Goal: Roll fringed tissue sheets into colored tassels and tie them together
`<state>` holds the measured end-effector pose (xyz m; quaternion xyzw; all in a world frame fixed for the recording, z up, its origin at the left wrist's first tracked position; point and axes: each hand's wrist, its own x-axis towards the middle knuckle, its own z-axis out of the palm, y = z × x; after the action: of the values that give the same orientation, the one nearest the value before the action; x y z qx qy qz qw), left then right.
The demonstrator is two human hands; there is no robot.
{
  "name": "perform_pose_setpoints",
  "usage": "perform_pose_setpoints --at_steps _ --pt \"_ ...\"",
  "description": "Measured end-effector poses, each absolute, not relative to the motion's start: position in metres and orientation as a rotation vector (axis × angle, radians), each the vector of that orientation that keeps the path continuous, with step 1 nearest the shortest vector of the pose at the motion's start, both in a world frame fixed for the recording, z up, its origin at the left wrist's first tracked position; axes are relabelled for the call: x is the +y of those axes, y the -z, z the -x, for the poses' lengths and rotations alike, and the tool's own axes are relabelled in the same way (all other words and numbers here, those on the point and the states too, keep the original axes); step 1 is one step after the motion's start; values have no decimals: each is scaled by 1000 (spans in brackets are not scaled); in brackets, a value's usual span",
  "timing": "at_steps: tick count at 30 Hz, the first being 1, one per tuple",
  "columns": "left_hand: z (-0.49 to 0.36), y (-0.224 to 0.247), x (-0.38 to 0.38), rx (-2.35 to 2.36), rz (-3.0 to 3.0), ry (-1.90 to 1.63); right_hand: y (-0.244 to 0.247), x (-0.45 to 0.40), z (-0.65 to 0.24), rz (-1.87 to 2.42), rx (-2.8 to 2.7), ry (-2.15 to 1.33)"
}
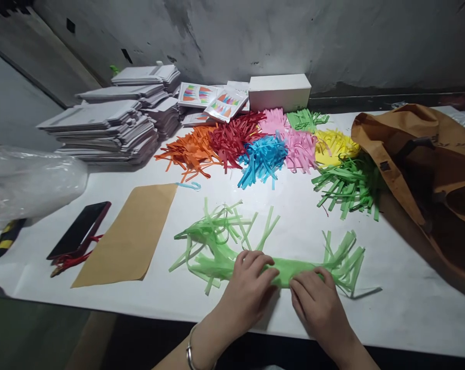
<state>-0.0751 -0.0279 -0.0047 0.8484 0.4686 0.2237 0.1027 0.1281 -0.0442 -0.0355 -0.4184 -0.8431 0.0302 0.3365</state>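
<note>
A light green tissue paper tassel lies across the front of the white-covered table, its cut strips fanning out at both ends. My left hand, with a silver bangle on the wrist, has its fingers curled over the tassel's uncut middle band. To its right, my right hand grips the same band, thumb and fingers bent around its lower edge. A stretch of flat green paper shows between the two hands. Parts of the band under my fingers are hidden.
Behind lie orange, blue, pink and green fringe bundles. A brown bag stands at right. At left are brown paper, a phone, plastic wrap and stacked white packets. A white box sits by the wall.
</note>
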Motion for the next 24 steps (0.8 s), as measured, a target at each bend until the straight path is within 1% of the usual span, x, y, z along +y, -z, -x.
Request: perform_pose_setpoints --at_steps 4,11,16,20,24 --pt "82 15 -38 1330 -2534 -656 27 -47 -127 1092 -2166 -201" --pt "88 20 -44 1312 -2398 -694 39 -49 -138 1164 -2251 -142" --pt "80 20 -44 1590 -2318 -650 37 -40 -150 1317 -2191 -180" --pt "67 18 -35 1893 -2313 -455 40 -30 -146 1500 -2257 -21" --pt "63 16 -29 1952 -2339 -369 42 -20 -146 1555 -2251 50"
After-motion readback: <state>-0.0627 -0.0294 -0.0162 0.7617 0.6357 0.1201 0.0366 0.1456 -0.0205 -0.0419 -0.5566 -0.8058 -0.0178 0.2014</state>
